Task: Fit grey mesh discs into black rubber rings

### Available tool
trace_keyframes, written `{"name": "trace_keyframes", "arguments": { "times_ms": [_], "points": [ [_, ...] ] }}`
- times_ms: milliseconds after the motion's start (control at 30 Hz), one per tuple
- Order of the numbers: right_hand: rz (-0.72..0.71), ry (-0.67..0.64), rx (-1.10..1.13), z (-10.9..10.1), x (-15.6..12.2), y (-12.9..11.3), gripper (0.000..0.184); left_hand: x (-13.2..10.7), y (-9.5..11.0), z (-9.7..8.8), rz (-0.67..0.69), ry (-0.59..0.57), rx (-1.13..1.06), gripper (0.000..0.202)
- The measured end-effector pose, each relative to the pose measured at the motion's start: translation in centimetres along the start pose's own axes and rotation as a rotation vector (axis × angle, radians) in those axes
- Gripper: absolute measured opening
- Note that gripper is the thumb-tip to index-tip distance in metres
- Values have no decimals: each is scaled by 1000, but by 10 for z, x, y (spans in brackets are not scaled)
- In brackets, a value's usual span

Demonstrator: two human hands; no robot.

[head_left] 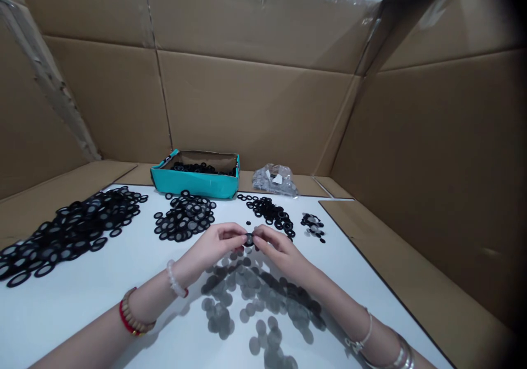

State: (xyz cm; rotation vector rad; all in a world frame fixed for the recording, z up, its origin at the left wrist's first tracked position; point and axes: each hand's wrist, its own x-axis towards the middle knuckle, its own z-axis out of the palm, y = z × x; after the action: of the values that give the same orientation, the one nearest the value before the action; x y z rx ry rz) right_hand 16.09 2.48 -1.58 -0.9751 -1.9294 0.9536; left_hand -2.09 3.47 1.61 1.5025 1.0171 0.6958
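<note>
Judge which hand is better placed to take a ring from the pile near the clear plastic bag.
Probably the right hand: it is closer to that ring pile, while the left hand sits farther left. Both hold one dark round piece.

The left forearm [99,339] slants up from the lower left and the right forearm [341,303] from the lower right, both bare-skinned and converging ahead of the body. The left hand [216,245] and right hand [284,251] face each other near the middle, fingertips almost meeting. Each hand pinches between bent index finger and thumb; the other fingers are mostly hidden underneath. Both wrists sit apart, wider than the hands.
</note>
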Motion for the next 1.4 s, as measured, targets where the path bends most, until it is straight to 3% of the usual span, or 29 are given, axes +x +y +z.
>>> {"name": "trace_keyframes", "arguments": {
  "times_ms": [267,467,567,967,1167,1400],
  "points": [
    [-37,-10,-77,3,-1,3,27,5,-13,0,161,10,111,15],
    [-176,196,-216,11,-5,0,25,0,-8,8,298,163,345,10],
    [-217,223,-233,11,-6,-3,26,-2,-7,10,341,208,391,9],
    [-14,77,53,1,-2,-3,27,2,-3,-3,217,-69,103,18],
    [31,-4,156,-2,-2,-5,28,-4,7,0,76,-74,-25,20],
    [76,48,213,0,-1,-3,33,-2,6,1,122,-35,-31,25]
  ]
}}
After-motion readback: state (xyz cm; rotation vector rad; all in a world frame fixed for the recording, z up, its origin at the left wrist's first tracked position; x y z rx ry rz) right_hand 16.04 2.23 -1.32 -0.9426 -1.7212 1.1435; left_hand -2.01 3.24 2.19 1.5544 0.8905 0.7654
